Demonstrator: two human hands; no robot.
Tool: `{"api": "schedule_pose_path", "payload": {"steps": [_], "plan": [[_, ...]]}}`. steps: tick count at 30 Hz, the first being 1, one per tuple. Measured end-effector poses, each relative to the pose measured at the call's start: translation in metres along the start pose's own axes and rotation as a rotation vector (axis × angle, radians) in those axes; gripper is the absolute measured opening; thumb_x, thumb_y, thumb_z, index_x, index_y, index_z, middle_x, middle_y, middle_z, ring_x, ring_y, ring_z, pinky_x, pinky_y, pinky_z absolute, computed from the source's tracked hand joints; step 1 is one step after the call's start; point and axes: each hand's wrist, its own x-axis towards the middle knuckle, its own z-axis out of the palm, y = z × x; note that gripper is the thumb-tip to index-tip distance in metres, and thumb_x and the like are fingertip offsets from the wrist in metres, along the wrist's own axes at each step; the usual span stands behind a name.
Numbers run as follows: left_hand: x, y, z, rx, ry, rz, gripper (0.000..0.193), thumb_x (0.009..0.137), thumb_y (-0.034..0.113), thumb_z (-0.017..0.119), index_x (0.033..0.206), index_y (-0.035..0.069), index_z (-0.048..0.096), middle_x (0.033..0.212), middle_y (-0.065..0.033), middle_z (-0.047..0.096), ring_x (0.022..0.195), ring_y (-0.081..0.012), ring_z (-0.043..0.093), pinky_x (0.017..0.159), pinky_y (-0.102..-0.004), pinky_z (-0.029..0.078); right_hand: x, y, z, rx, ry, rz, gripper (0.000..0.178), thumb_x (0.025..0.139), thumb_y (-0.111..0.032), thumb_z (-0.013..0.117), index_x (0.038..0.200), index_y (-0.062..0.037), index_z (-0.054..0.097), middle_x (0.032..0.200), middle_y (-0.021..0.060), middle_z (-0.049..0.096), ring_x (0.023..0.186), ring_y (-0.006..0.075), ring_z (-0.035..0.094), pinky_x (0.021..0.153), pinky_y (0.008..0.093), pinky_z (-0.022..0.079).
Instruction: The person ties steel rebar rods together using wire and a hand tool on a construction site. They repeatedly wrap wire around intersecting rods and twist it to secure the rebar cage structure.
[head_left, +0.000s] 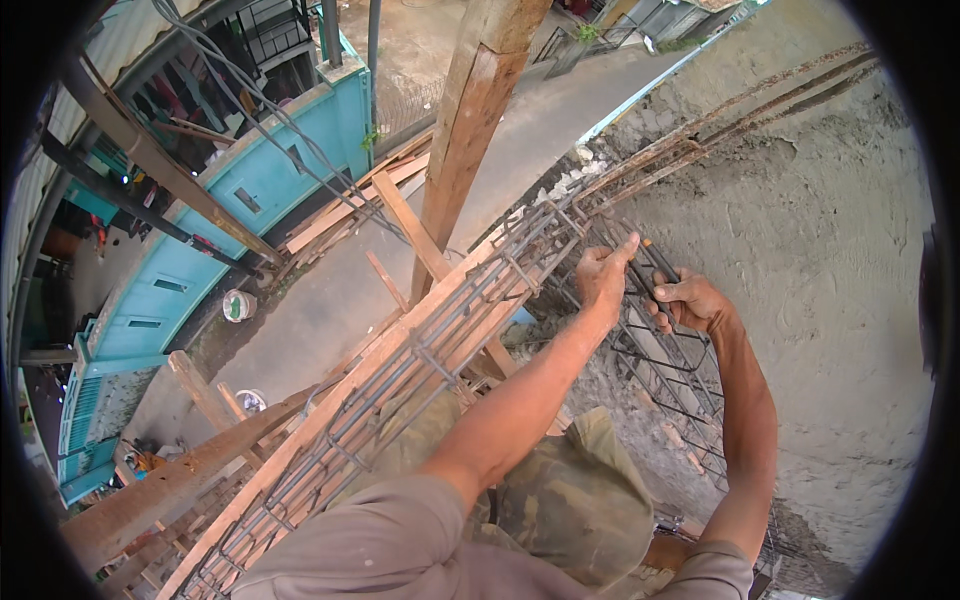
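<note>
My left hand point(604, 278) is closed at the corner where the steel rebar cages meet, thumb uppermost. What its fingers pinch is hidden. Just to its right, my right hand point(690, 300) has its fingers curled round a dark slim tool point(658, 272); its exact kind is unclear. A small orange tip shows by the left thumb. One rebar cage point(430, 350) runs from the lower left up to this corner, along a wooden form board. Another rebar cage point(660, 370) slopes down beneath my hands, beside the wall.
A rough grey cement wall point(810, 260) rises on the right, with rusty bars point(730, 125) sticking out along it. A thick wooden post point(478, 130) stands ahead. Far below lie a paved lane point(290, 300), a turquoise fence point(240, 200) and a bucket point(238, 305). Cables hang at upper left.
</note>
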Motion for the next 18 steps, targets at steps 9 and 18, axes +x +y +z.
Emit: {"api": "schedule_pose_path", "payload": {"steps": [9, 18], "plan": [[-0.004, 0.01, 0.037, -0.448, -0.269, -0.34, 0.025, 0.088, 0.026, 0.069, 0.091, 0.004, 0.059, 0.081, -0.0076, 0.062, 0.07, -0.0206, 0.061, 0.063, -0.0359, 0.051, -0.013, -0.011, 0.02, -0.362, 0.175, 0.014, 0.038, 0.079, -0.012, 0.073, 0.108, 0.0003, 0.053, 0.079, 0.0122, 0.065, 0.056, 0.0227, 0.063, 0.048, 0.0343, 0.052], [0.002, 0.019, 0.075, -0.427, -0.01, -0.344, 0.019, 0.091, 0.021, 0.065, 0.085, 0.006, 0.055, 0.078, -0.0072, 0.061, 0.069, -0.0202, 0.061, 0.061, -0.0343, 0.05, -0.036, -0.001, 0.031, -1.791, 0.727, -0.427, 0.04, 0.083, -0.027, 0.057, 0.111, 0.0008, 0.051, 0.08, 0.0159, 0.06, 0.067, 0.0383, 0.06, 0.07, 0.0453, 0.05]]}}
